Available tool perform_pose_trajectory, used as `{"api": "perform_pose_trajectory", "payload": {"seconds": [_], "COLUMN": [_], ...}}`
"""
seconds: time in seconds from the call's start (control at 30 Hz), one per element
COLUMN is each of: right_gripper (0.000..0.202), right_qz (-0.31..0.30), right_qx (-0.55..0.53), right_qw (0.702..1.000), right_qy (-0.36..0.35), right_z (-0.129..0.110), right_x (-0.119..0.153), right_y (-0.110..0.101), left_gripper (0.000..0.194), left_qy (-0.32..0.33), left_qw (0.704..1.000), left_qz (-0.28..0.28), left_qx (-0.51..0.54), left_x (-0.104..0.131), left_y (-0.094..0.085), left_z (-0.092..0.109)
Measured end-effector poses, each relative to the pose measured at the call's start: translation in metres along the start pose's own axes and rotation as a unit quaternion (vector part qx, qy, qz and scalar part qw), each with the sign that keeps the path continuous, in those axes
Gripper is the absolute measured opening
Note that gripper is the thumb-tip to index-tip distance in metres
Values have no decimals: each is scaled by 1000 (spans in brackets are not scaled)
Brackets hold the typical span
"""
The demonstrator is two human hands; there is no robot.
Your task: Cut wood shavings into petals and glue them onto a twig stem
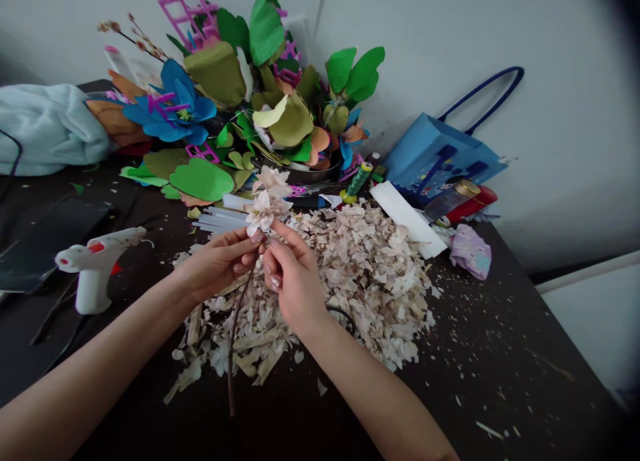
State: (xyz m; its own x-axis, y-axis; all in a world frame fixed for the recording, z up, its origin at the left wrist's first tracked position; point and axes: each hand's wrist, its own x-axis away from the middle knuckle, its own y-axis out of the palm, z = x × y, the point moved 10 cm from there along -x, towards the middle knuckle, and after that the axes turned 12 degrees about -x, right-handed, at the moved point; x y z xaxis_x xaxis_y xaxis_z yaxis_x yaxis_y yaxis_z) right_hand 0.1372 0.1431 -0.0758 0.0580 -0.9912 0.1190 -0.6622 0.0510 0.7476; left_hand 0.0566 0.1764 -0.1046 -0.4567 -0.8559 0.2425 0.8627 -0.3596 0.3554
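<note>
Above a heap of pale dried petals [370, 267], both hands meet at a thin brown stem [234, 341] topped with cream-pink flowers [267, 204]. My left hand [220, 261] pinches the stem just under the blossoms, thumb and fingers closed. Close against it, my right hand [295, 274] has its fingers curled and its thumb pressed in at the flower base. What exactly lies between the right fingertips is hidden. The stem's lower end hangs free toward the table's front.
At left a white glue gun [95, 267] stands by a dark flat panel [50, 241]. Behind lie clear glue sticks [215, 221], colourful felt flowers [200, 174] and a green thread spool [359, 181]. To the right are a white strip [407, 217], a blue bag [430, 154] and a crumpled lilac cloth [471, 251].
</note>
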Motion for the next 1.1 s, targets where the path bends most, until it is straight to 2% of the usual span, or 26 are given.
{"api": "perform_pose_trajectory", "payload": {"seconds": [0.17, 0.33, 0.43, 0.57, 0.73, 1.1], "right_gripper": [32, 13, 11, 12, 11, 12], "right_qz": [7, 30, 30, 20, 27, 20], "right_qx": [6, 24, 28, 37, 39, 51], "right_qw": [1000, 999, 999, 999, 999, 998], "right_qy": [-12, -9, -2, -7, -17, -23], "right_z": [-1, 0, 2, 3, 1, -2], "right_x": [-1, -4, -5, -6, -7, -8], "right_y": [-4, -13, -16, -16, -19, -21], "left_gripper": [30, 35, 33, 25, 22, 29], "left_qy": [31, 62, 74, 68, 54, 27], "left_qw": [998, 982, 963, 935, 923, 908], "left_qz": [28, 104, 134, 158, 167, 173], "left_qx": [-44, -145, -221, -309, -344, -380], "left_x": [-2, -9, -13, -18, -23, -33], "left_y": [-10, -47, -71, -92, -106, -123], "left_z": [6, 19, 24, 27, 25, 18]}}
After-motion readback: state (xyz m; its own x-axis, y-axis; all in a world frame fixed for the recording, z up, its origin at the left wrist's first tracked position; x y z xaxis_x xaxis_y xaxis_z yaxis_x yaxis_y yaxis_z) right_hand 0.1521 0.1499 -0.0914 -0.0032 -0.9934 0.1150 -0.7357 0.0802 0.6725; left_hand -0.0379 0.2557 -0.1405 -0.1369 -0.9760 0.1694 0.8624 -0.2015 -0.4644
